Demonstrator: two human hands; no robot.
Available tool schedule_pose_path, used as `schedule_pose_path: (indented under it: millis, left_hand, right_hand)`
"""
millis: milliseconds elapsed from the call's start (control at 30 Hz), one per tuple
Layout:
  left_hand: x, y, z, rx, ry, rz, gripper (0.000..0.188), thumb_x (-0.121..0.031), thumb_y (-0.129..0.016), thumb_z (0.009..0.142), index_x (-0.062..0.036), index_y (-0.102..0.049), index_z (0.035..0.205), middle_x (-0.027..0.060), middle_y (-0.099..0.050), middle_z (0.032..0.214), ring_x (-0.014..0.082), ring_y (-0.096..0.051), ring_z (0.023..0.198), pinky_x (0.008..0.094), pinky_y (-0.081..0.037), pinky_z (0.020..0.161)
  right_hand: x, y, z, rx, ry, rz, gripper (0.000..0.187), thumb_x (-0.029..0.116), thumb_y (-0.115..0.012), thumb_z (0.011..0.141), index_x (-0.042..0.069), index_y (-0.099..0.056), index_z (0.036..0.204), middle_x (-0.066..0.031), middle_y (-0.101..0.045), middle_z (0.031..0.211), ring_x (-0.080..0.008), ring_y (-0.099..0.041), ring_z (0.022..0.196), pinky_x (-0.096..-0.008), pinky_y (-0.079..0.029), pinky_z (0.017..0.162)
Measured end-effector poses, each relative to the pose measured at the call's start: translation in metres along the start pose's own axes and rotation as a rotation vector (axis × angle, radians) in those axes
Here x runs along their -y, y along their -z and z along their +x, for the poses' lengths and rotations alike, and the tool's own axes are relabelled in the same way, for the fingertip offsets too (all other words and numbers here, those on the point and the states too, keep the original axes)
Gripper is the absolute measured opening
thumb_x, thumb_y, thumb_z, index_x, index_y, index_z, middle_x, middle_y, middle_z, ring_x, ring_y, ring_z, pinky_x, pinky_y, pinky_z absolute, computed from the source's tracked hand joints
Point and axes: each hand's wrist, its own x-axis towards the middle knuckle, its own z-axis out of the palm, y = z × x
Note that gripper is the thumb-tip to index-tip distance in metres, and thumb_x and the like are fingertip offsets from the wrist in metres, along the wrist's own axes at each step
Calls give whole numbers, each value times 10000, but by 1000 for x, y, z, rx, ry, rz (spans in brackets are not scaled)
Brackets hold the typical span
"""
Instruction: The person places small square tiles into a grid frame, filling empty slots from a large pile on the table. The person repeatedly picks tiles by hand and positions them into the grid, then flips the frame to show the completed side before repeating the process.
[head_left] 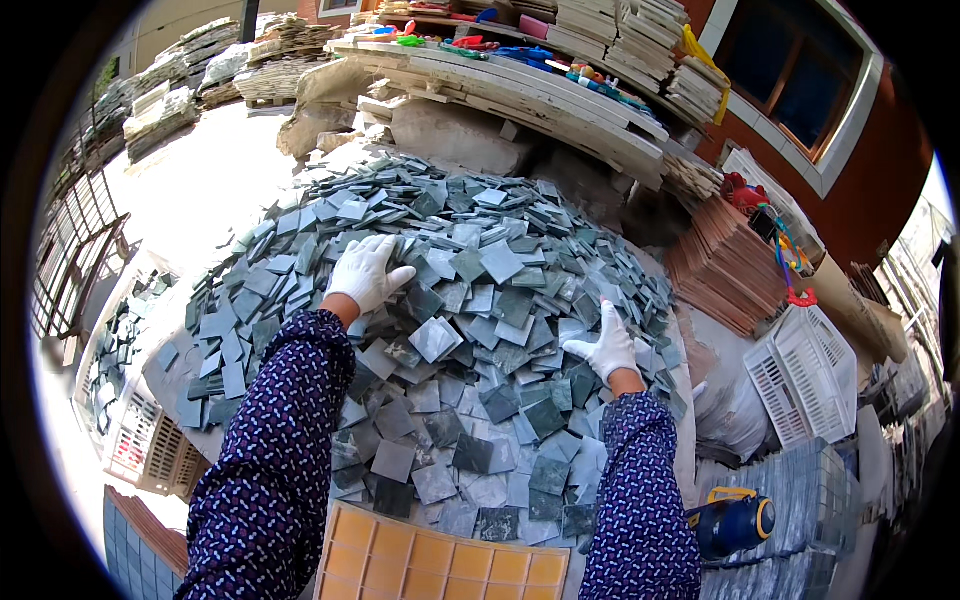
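A large heap of loose square green and grey stone tiles (470, 300) covers the worktop in front of me. My left hand (366, 272), in a white glove, lies flat on the tiles at the upper left of the heap, fingers spread. Over at the right side of the heap, my right hand (603, 345), also gloved in white, presses down on the tiles with fingers apart. Neither hand grips a tile. Both forearms wear dark blue patterned sleeves. An orange plastic grid tray (440, 560) sits at the near edge between my arms.
A white plastic crate (805, 375) stands at the right, beside stacked reddish tiles (725, 265). A blue and yellow jug (732, 522) rests on sheets of grey mosaic. Wooden planks (520, 85) and tile stacks fill the back. Another white crate (150, 450) sits lower left.
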Motion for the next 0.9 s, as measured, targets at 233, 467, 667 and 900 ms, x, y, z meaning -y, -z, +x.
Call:
schedule_pose_path:
  millis: [233, 467, 667, 900]
  left_hand:
    - [-18, -9, 37, 95, -45, -30, 629, -638, -486, 864, -138, -628, 1219, 80, -616, 1183, 286, -560, 1114, 393, -446, 931]
    - [-83, -21, 10, -88, -141, -329, 575, -529, -637, 796, -117, -640, 1198, 101, -584, 1226, 301, -521, 1143, 400, -430, 954]
    - [-110, -1, -38, 154, -458, -819, 570, -436, -626, 858, -75, -536, 1289, 172, -500, 1358, 345, -518, 1189, 383, -360, 1052]
    - [-37, 1, -14, -170, 18, 69, 513, -415, -574, 872, -86, -544, 1265, 114, -537, 1314, 268, -466, 1243, 465, -293, 1037]
  right_hand:
    - [8, -12, 37, -17, -129, 109, 871, 583, -697, 732, 176, -384, 1436, -143, -454, 1413, -307, -452, 1276, -392, -365, 1050]
    - [29, -22, 10, -9, 21, 81, 746, 600, -692, 719, 157, -559, 1305, -50, -478, 1410, -374, -369, 1313, -422, -305, 1099]
    - [61, -19, -52, -30, 321, 309, 529, 471, -730, 750, 113, -645, 1131, -127, -612, 1212, -324, -548, 1156, -390, -444, 957]
    - [7, -18, -6, -146, -9, -218, 695, 590, -546, 853, 56, -505, 1295, -170, -513, 1325, -315, -442, 1256, -411, -323, 1051]
